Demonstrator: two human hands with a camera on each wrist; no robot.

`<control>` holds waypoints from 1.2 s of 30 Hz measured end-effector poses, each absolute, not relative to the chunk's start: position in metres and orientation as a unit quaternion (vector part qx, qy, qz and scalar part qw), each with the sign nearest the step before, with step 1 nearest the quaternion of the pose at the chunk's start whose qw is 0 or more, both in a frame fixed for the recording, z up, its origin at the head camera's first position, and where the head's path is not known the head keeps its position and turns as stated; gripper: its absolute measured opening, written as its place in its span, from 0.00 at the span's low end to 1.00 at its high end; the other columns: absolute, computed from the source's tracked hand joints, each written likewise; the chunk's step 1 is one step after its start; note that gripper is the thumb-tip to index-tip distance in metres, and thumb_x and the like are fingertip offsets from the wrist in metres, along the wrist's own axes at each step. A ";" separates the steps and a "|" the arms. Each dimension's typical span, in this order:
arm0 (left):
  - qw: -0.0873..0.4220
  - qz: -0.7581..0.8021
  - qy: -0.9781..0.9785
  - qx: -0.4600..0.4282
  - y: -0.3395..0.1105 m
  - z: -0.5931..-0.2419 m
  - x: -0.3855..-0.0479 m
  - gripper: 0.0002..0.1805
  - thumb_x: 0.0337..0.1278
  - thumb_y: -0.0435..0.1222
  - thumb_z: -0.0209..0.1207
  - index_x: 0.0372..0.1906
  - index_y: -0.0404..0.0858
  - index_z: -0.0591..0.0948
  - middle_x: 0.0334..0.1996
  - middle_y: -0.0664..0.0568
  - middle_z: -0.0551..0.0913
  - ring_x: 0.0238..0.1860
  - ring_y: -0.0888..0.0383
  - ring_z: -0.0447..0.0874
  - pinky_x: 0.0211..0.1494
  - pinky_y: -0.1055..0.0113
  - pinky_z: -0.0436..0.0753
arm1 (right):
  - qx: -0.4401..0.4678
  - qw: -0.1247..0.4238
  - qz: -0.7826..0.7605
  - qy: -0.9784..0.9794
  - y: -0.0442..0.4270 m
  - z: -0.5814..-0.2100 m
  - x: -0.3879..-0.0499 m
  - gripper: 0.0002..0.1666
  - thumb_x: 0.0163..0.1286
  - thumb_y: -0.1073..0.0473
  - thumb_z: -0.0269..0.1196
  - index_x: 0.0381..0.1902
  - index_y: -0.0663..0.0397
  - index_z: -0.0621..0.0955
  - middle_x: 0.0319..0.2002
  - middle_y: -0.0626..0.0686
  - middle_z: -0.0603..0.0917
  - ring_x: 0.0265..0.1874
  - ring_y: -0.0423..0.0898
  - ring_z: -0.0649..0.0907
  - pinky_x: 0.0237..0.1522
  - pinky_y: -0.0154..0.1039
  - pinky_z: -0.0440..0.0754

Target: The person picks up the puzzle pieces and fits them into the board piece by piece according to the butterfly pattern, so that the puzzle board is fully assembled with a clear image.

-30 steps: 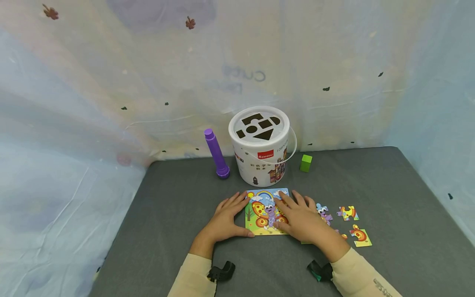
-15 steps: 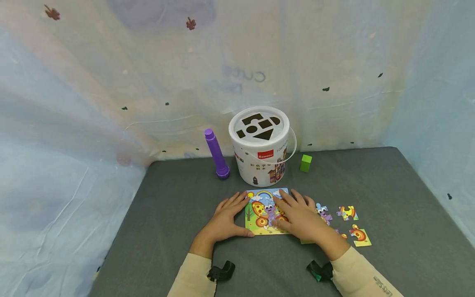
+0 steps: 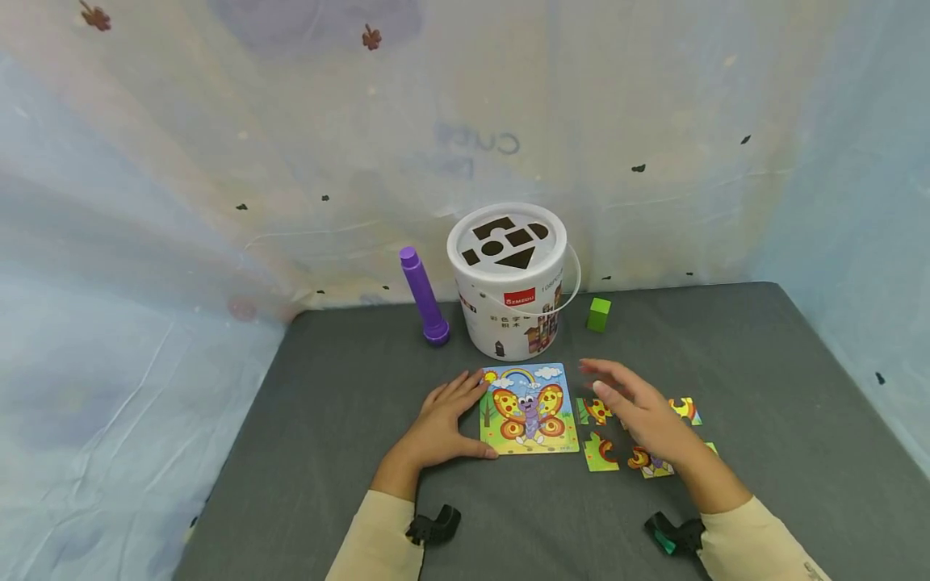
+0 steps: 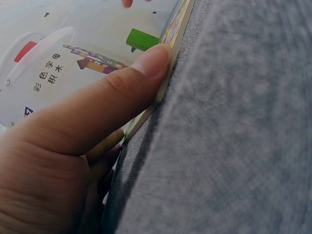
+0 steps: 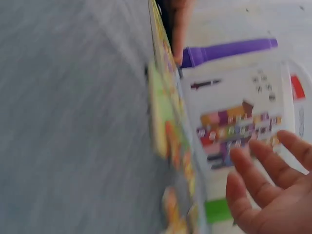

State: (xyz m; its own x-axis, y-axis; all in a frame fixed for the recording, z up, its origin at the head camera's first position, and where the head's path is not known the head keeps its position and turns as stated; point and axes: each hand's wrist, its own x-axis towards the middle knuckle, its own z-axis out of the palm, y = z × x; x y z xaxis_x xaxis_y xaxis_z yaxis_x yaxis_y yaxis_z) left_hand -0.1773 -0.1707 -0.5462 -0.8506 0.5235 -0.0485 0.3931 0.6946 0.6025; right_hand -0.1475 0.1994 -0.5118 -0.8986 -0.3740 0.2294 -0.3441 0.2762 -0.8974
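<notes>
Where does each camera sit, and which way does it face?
Head: on the head, facing forward and down at the board and puzzle pieces; left hand, right hand and sleeves show.
Left wrist: on that wrist, facing the bucket across the board's edge; left hand shows large.
Right wrist: on that wrist, facing the bucket; right hand lower right, part of left hand at top.
Both wrist views share the bucket and green block.

A: Clothing, quick?
B: Left sleeve (image 3: 376,537) and right sleeve (image 3: 756,545): cream, long. Left hand (image 3: 445,424), right hand (image 3: 645,410): both bare.
A: Wrists?
B: Left wrist piece (image 3: 436,526), right wrist piece (image 3: 679,536): black, curved. Green patch (image 3: 663,542) on the right one.
A: Markings?
B: Dark print (image 3: 812,571), right sleeve, too cut off to read.
</notes>
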 end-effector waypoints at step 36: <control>0.115 0.306 0.913 0.245 -0.170 -0.546 -0.178 0.66 0.46 0.64 0.81 0.88 0.47 0.63 0.88 0.60 0.53 0.87 0.55 0.42 0.84 0.41 0.42 | -0.161 -0.009 -0.416 0.895 0.215 -0.539 -0.144 0.12 0.76 0.65 0.72 0.54 0.49 0.87 0.45 0.42 0.84 0.43 0.45 0.81 0.44 0.46 0.81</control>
